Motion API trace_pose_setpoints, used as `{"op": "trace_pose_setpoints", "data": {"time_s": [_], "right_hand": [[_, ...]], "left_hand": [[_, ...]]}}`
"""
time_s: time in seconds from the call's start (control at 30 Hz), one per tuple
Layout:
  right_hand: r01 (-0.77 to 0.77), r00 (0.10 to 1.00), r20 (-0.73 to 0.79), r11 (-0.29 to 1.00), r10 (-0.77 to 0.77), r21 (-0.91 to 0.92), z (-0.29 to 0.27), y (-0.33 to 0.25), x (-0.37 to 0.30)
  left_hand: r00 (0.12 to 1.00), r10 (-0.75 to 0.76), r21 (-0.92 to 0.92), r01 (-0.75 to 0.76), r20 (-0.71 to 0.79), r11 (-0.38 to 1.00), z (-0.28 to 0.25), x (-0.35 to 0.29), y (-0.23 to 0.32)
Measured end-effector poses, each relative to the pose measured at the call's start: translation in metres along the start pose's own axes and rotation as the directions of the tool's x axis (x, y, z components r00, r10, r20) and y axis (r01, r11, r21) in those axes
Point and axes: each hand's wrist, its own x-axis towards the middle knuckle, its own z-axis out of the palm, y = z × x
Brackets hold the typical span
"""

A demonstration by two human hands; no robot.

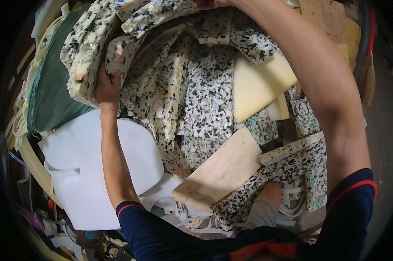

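Note:
My left hand [108,90] grips the lower edge of a thick speckled foam slab [85,61] at the upper left, with its thumb and fingers partly hidden between that slab and the foam behind it. At the top edge of the view, my right hand [211,3] is partly cut off; its curled fingers hold the far end of a speckled foam piece [157,17]. Between my arms lies a heap of black-and-white speckled foam slabs [207,91]. A pale yellow foam sheet [259,85] rests at the right of the heap.
A white plastic-like sheet [85,174] lies under my left forearm. Left of it is a dark green bag [59,78]. Nearer to me, a beige foam block [218,172] leans on the pile beside speckled strips [292,150]. At the far right hangs a straw broom [368,80].

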Motion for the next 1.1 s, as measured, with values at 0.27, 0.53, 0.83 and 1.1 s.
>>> {"op": "trace_pose_setpoints", "data": {"time_s": [0.27,0.53,0.83,1.1], "right_hand": [[-0.03,0.994,0.113,0.989,0.013,0.143,-0.015,0.055,0.012],[0.237,0.95,-0.225,0.968,-0.215,0.076,-0.068,0.023,0.026],[0.174,0.978,-0.14,0.976,-0.156,0.129,-0.197,-0.076,-0.04],[-0.195,0.98,-0.104,0.924,0.17,-0.33,-0.207,0.083,-0.134]], "left_hand": [[0.838,-0.216,0.135,0.171,0.501,0.976,0.006,-0.006,0.035],[0.941,-0.188,0.102,0.166,0.28,0.981,-0.087,0.11,0.035],[0.835,0.151,0.209,-0.301,0.529,0.93,-0.226,0.203,0.065],[0.795,-0.154,-0.265,0.368,0.586,0.891,-0.214,0.14,0.042]]}}
